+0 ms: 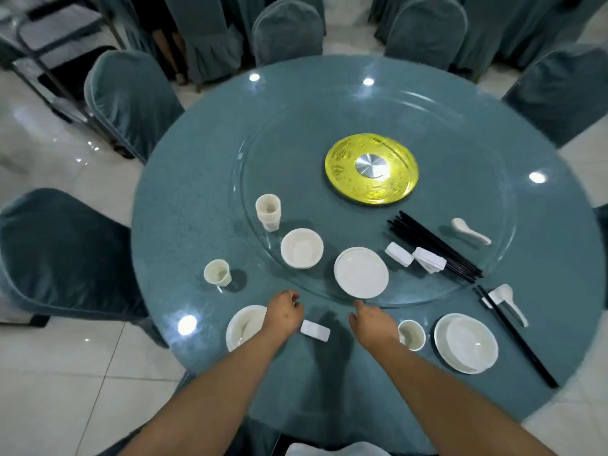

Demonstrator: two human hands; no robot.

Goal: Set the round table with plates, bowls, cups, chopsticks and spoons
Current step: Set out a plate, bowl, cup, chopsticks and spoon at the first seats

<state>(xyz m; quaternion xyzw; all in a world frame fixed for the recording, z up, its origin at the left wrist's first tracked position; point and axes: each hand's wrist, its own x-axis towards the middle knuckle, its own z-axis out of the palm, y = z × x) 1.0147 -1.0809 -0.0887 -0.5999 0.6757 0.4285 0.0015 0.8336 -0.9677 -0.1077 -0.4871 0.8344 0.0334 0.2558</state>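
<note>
Hands empty: left hand (285, 313) loosely curled, right hand (370, 319) fingers relaxed. Risk: chopstick rest (315, 331) or cup (411, 334) could be knocked by a forearm during the next reach.

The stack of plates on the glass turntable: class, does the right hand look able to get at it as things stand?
Probably yes. The right hand hangs open just short of the stack of plates, and nothing lies between them.

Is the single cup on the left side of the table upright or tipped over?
Upright. The cup stands on its base on the table, its open mouth facing up, and it looks empty inside.
</note>
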